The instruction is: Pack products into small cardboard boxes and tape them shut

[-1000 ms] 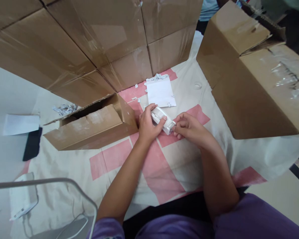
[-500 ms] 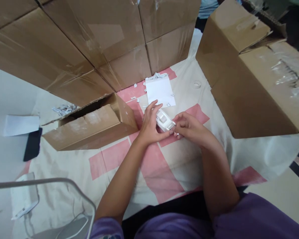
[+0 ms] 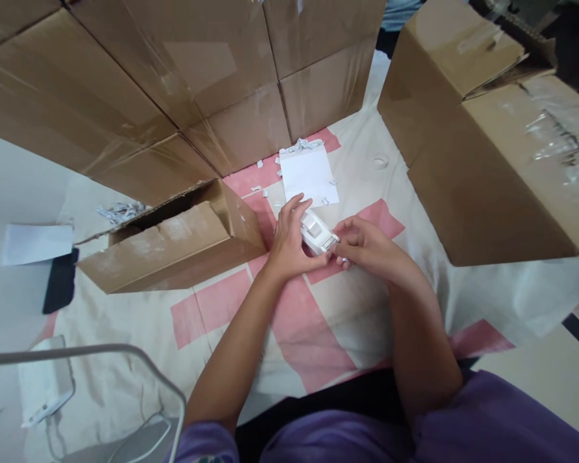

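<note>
A small white plastic device with a raised, lighter middle piece lies on the patterned cloth. My left hand is wrapped round its left side, the thumb along the near edge and the fingers over the far end. At the right end, by a slotted part, the fingertips of my right hand are pinched together. A tiny shiny bit shows under those fingers, too small to name. Just beyond the device is a white sheet of paper with small paper scraps on and around it.
Taped cardboard boxes are stacked at the back. An open-topped carton lies on the left, a larger carton on the right. A grey curved tube crosses the lower left, near a white box. A clear ring lies on the cloth.
My right fingertips have shifted slightly left, closer against the end of the device. My left hand keeps its hold. The whole view has moved a little.
</note>
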The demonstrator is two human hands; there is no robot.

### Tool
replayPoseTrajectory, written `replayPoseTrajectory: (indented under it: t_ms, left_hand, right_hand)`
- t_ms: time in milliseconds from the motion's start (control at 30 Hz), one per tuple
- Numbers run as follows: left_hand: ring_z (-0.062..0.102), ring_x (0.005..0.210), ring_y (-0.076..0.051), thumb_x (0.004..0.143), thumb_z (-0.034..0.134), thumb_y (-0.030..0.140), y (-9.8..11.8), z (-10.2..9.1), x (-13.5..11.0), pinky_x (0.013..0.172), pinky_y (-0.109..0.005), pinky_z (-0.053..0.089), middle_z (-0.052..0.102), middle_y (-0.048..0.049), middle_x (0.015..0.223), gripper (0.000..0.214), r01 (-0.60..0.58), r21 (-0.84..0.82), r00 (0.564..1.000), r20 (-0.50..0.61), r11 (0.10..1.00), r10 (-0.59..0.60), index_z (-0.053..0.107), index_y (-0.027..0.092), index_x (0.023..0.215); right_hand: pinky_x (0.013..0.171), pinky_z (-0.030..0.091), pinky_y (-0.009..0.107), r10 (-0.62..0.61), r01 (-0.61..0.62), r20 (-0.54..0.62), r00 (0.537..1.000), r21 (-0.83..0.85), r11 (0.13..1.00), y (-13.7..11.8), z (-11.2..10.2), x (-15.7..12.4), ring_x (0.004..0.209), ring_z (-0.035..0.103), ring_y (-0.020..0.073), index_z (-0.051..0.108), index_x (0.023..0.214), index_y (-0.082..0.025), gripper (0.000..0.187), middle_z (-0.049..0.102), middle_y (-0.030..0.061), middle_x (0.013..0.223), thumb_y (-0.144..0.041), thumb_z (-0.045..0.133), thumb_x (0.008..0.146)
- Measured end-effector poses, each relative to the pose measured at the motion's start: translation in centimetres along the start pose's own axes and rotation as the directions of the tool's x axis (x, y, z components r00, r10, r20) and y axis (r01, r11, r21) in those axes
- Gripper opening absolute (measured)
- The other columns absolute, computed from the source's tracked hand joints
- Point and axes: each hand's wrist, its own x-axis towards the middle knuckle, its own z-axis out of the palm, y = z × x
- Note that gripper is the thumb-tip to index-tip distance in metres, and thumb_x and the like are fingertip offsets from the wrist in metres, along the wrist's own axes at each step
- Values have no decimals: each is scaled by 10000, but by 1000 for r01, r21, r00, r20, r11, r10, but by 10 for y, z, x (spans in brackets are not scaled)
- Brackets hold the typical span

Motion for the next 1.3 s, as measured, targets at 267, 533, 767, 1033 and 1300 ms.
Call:
replayPoseTrajectory:
  t_ms: [267,533,767,1033,1300]
  left_hand:
    - [313,1495,-390,674,830,489,0,0,0,1166,-547,354,301,-184,1573,1051,-4,-18,1000,-6,1000,4,250,286,1528]
    - [310,1499,-386,667,834,476,-1,1,0,1186,-543,336,309,-178,1565,1052,-4,-23,1000,-2,1000,4,253,277,1521]
    - [312,1498,-371,749,781,548,0,-2,1,1207,-550,313,314,-186,1555,980,-46,-51,999,0,998,46,247,274,1523]
    - [289,1507,-373,775,723,714,-2,-5,0,1215,-567,300,312,-182,1562,1010,-65,-80,997,30,995,68,221,297,1546]
    - [311,1496,-404,745,664,821,1,-6,2,1218,-574,290,318,-172,1549,1055,-54,-60,998,38,997,56,217,315,1556]
  right_hand:
    - [582,517,278,-26,26,46,999,-5,1000,4,-2,-1,563,648,154,488,1026,-229,419,701,-31,643,-319,801,763]
    - [602,505,273,-47,49,48,998,-50,998,5,-3,-2,574,642,154,482,1037,-224,361,683,-37,613,-310,749,811]
    - [597,491,270,-45,47,23,999,-98,994,3,-1,-4,584,634,154,490,1011,-227,304,660,-43,621,-301,725,832]
    - [596,452,271,-96,95,2,995,-155,983,5,1,-3,583,595,151,499,982,-234,244,599,-63,600,-293,697,852]
    - [573,377,278,-129,124,-6,992,-232,965,12,1,-2,604,549,167,489,1004,-251,191,551,-71,600,-273,632,880]
